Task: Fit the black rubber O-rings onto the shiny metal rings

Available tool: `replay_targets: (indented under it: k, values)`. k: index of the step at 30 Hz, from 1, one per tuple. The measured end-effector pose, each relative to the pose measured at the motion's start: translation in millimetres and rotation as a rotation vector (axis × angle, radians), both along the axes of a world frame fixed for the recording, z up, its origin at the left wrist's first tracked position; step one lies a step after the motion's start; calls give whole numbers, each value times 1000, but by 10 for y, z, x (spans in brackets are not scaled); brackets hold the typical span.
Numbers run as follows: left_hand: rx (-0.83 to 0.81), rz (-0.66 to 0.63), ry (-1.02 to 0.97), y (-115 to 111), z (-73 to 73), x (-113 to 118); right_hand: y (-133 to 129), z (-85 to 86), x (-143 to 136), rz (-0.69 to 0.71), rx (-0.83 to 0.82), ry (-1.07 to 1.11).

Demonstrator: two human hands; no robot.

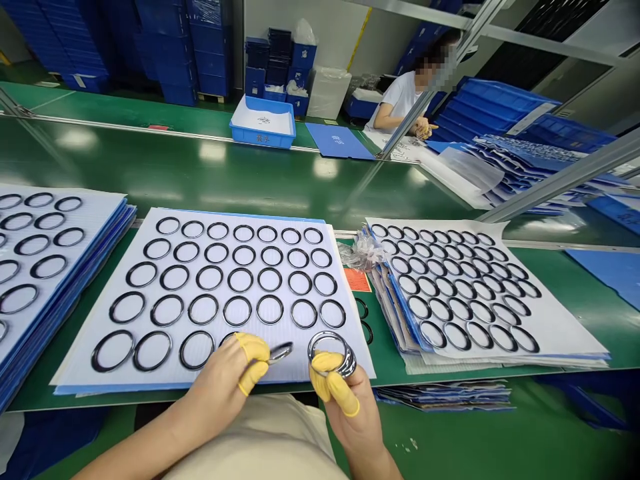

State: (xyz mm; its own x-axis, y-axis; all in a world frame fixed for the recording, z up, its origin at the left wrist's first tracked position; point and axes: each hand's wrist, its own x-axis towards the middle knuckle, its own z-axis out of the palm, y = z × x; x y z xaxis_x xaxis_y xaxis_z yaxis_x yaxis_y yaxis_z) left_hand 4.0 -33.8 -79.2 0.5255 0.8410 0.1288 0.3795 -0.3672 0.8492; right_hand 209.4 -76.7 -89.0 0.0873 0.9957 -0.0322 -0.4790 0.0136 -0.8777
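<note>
Between the thumb and fingers of my left hand (223,373) is one shiny dark ring (281,352), tilted nearly edge-on. My right hand (353,410) is closed around a small bunch of similar rings (349,363), which overlap one another. Both hands have yellow finger cots on some fingers. They are over the near edge of a white sheet (75,371), where rows of black glossy rings (225,312) lie flat. My left hand partly covers a ring in the nearest row.
More ring-covered sheets are stacked on the left (100,227) and right (560,327). Two loose rings (367,331) lie beside a red paper (358,280) and crumpled plastic (367,250). Beyond the green bench (250,180) are a blue tray (263,138) and a seated person (400,100). Metal posts (425,100) slant across the right.
</note>
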Motion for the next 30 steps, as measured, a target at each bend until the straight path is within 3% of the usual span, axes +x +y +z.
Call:
replay_targets:
  k: [4, 8, 14, 26, 30]
  values:
    - [-629, 161, -506, -1, 175, -44, -7, -63, -29, -24, -34, -30]
    - [-874, 188, -780, -15, 274, -4, -42, -84, -129, 118, -94, -20]
    - [-933, 139, -862, -66, 295, 7, -63, 18, -209, 305, -131, 44]
    - [-921, 121, -918, -117, 333, -13, -67, 9, -249, 380, -169, 84]
    - [-854, 134, -893, -175, 282, -18, -53, 27, -274, 391, -176, 116]
